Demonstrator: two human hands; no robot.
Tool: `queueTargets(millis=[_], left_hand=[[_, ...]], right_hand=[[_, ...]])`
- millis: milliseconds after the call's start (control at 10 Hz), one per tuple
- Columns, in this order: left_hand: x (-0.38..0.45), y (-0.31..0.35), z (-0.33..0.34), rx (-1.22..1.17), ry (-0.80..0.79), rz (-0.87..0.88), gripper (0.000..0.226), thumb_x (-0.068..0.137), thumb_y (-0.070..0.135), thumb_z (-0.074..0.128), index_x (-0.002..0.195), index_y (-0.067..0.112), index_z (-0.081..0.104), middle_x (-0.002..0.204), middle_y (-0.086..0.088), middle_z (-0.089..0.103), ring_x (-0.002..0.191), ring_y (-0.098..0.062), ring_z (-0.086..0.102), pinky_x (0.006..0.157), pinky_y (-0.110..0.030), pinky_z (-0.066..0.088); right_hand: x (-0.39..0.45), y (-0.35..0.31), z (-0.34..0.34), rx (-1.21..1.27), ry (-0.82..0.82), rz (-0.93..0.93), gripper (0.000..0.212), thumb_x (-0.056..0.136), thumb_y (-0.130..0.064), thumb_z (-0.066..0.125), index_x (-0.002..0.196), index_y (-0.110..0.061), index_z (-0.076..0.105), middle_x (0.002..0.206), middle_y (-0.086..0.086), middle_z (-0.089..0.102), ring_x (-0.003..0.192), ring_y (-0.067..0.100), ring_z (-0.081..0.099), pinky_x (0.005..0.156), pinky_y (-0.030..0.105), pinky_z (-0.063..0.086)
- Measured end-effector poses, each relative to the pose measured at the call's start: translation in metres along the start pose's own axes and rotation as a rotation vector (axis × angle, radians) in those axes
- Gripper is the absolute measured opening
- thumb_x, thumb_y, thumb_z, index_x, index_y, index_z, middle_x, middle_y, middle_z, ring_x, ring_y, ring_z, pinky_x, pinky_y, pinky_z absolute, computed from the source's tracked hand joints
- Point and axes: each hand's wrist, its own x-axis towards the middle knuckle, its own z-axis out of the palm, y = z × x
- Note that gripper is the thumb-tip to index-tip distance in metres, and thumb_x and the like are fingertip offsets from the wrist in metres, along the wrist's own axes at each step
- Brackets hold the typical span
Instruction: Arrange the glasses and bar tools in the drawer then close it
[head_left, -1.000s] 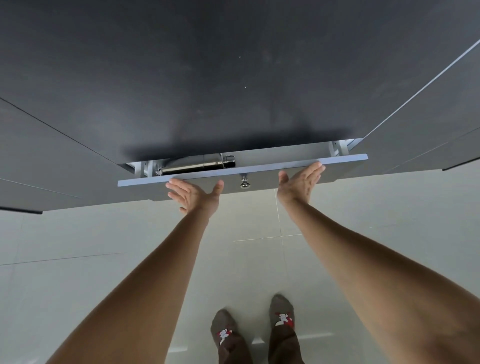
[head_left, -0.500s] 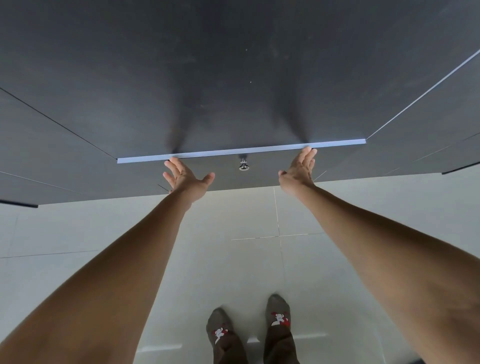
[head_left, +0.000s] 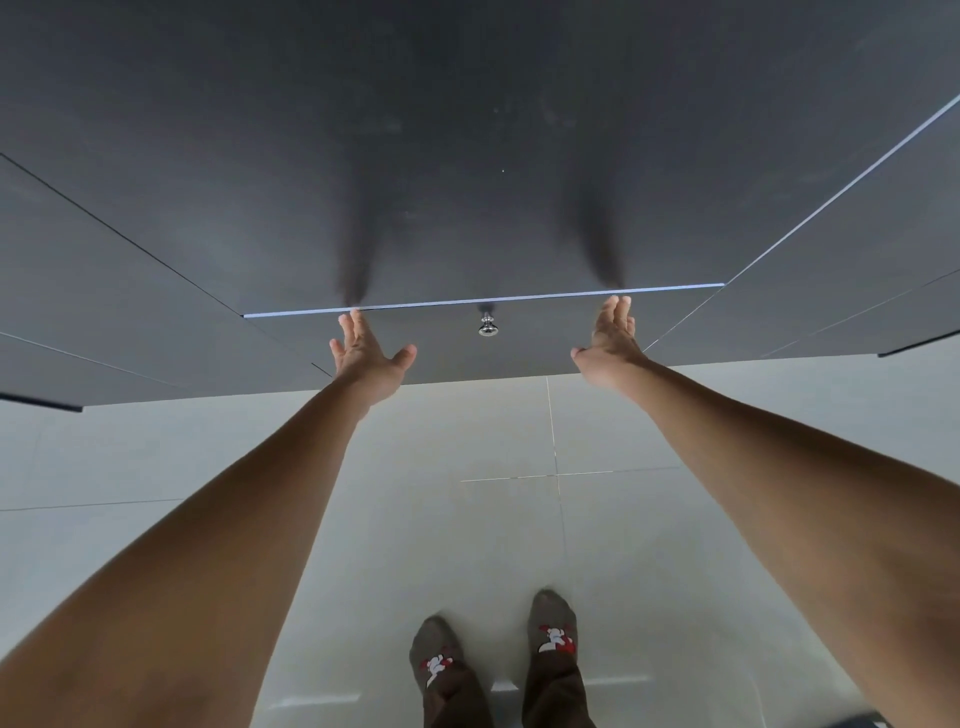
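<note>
Now your left hand (head_left: 366, 358) and right hand (head_left: 613, 338) spread flat, fingers open, tips at top edge of drawer front (head_left: 493, 358); knob (head_left: 487, 326) between them; floor (head_left: 467, 519) free below.

A dark grey countertop (head_left: 467, 130) fills the upper half of the view, its matte surface faintly smudged. To either side run matching dark cabinet fronts (head_left: 104, 322), parted by thin seams. Below lies a pale glossy tiled floor (head_left: 467, 509), crossed by thin grout lines that meet near the middle. At the bottom edge stand two feet in dark brown socks (head_left: 553, 631), each with a small red and white cartoon figure on the top.
</note>
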Motion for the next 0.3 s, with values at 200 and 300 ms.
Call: queueTargets(millis=[200, 300], left_hand=[[-0.067, 0.004, -0.009, 0.073, 0.021, 0.11, 0.081, 0.098, 0.041, 0.048, 0.155, 0.012, -0.002, 0.164, -0.006, -0.007, 0.152, -0.028, -0.006, 0.122, -0.046, 0.011], [-0.127, 0.003, -0.019, 0.056, 0.067, 0.301, 0.078, 0.097, 0.049, 0.041, 0.155, 0.011, 0.006, 0.164, -0.006, 0.003, 0.152, -0.024, -0.001, 0.123, -0.041, 0.012]], right_hand=[[-0.059, -0.008, -0.027, -0.026, -0.024, -0.036, 0.079, 0.097, -0.018, 0.048, 0.149, -0.004, -0.01, 0.16, 0.011, -0.016, 0.148, 0.032, -0.008, 0.12, 0.038, 0.006], [-0.114, -0.013, -0.045, -0.035, -0.03, -0.163, 0.073, 0.098, -0.021, 0.045, 0.149, -0.001, -0.002, 0.161, 0.015, -0.006, 0.148, 0.032, -0.003, 0.119, 0.034, 0.006]])
